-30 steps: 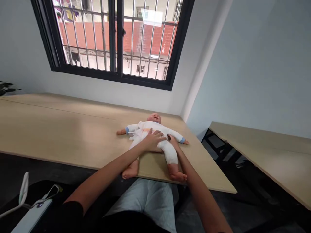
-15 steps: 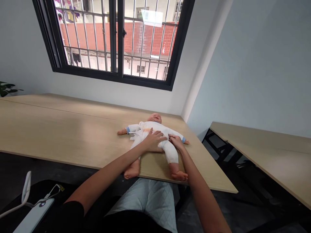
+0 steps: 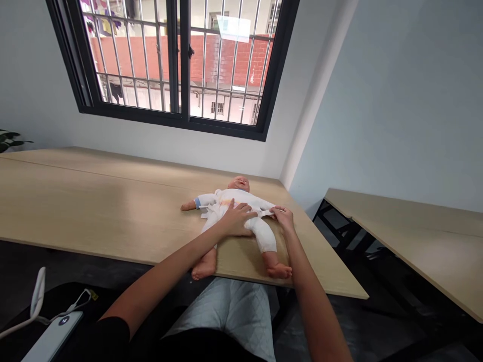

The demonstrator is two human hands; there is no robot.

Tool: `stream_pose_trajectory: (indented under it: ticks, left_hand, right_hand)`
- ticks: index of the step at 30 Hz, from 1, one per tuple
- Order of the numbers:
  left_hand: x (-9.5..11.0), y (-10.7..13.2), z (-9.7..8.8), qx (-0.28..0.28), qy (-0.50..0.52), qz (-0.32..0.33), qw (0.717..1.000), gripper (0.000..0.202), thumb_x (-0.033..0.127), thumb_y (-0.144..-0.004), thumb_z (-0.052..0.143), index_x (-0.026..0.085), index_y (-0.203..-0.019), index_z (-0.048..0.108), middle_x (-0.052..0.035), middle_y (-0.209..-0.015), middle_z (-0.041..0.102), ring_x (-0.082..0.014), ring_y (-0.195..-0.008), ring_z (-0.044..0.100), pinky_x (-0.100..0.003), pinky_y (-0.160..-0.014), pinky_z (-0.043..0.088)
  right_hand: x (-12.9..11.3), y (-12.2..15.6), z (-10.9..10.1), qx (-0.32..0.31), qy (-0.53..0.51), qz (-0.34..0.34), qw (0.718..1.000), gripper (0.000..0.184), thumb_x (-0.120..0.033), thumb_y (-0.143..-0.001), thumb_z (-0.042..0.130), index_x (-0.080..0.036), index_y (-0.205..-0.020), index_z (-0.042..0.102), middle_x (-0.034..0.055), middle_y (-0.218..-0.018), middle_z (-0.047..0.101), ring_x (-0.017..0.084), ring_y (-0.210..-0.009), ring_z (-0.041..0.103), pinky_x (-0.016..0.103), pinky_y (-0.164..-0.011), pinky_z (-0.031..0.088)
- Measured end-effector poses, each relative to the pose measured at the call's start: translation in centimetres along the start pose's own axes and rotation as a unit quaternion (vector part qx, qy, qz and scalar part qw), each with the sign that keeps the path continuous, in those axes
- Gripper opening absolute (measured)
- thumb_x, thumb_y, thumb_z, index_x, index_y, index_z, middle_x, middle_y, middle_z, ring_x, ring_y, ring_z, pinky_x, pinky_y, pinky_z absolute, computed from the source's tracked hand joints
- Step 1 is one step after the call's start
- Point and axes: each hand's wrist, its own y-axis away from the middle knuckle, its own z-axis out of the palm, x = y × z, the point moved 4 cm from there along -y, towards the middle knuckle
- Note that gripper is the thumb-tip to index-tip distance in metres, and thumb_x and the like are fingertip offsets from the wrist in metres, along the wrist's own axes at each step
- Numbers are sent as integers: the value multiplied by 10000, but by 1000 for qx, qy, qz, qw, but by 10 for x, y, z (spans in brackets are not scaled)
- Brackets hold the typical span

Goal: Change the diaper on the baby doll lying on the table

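A baby doll (image 3: 230,201) in a white suit with blue cuffs lies on its back on the wooden table (image 3: 113,201), head toward the window and bare feet at the near edge. My left hand (image 3: 237,219) lies flat on the doll's belly with the fingers stretched out. My right hand (image 3: 284,217) is at the doll's right side, its fingers pinched on a white strip of cloth (image 3: 266,213) pulled sideways from the waist.
A barred black-framed window (image 3: 177,60) fills the wall behind the table. A second wooden table (image 3: 407,231) stands at the right across a gap. A phone with a white cable (image 3: 53,334) lies at the lower left. Plant leaves (image 3: 9,140) show at the far left.
My right hand has moved from the doll's hip out to the right, drawing the white strip of cloth with it. My left hand has stayed on the belly.
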Motion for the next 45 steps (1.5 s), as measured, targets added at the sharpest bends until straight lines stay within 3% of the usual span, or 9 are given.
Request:
stream_pose_trajectory:
  ticks: [5, 11, 18, 28, 34, 40, 45]
  left_hand:
    - [-4, 1, 2, -5, -8, -11, 1000, 593, 543, -748, 648, 277, -1267, 543, -100, -1317, 542, -333, -1262, 420, -675, -1049, 228]
    - [-4, 1, 8, -17, -24, -20, 999, 665, 605, -740, 638, 339, -1333, 501, -110, -1457, 426, -344, -1348, 336, -674, -1059, 200]
    - [6, -6, 13, -34, -27, -4, 999, 694, 625, -683, 691, 352, -1305, 549, -136, -1472, 405, -394, -1367, 294, -703, -1041, 172]
    - [6, -6, 15, -41, -14, 0, 999, 690, 593, -709, 685, 361, -1335, 511, -126, -1514, 335, -392, -1377, 277, -711, -1044, 150]
    - [6, -5, 11, -11, -11, -6, 1000, 786, 570, -683, 721, 335, -1385, 458, -154, -1521, 308, -366, -1433, 155, -686, -1060, 169]
    - [7, -5, 14, -13, -16, -13, 1000, 739, 538, -673, 743, 371, -1352, 504, -126, -1559, 244, -412, -1421, 166, -716, -1048, 138]
    - [9, -7, 19, -30, -19, -1, 999, 660, 563, -671, 737, 351, -1277, 585, -122, -1573, 217, -408, -1436, 130, -714, -1053, 120]
  right_hand:
    - [-27, 3, -5, 21, -70, -2, 997, 406, -247, -498, 760, -187, -828, 532, -43, -612, 636, 98, -488, 555, 196, -484, 472]
    - [-43, 17, 12, -72, -117, -15, 990, 490, -275, -482, 801, -209, -867, 507, -66, -600, 621, 98, -508, 563, 203, -517, 500]
    - [-34, 27, 38, -179, -105, 6, 978, 562, -379, -481, 846, -223, -890, 492, -47, -656, 652, 129, -574, 609, 246, -588, 533]
    - [-30, 37, 50, -196, -102, 9, 975, 517, -409, -513, 850, -202, -878, 548, -8, -704, 690, 152, -627, 649, 246, -587, 523]
    - [-28, 37, 54, -211, -82, -1, 974, 496, -417, -509, 845, -191, -854, 570, 4, -712, 693, 160, -667, 665, 269, -662, 534]
    - [-27, 36, 55, -212, -107, 18, 971, 474, -398, -528, 824, -208, -853, 536, -10, -715, 690, 148, -649, 660, 256, -656, 528]
    - [-32, 40, 62, -203, -71, -9, 977, 446, -389, -553, 781, -232, -824, 465, -22, -690, 670, 181, -679, 665, 295, -684, 538]
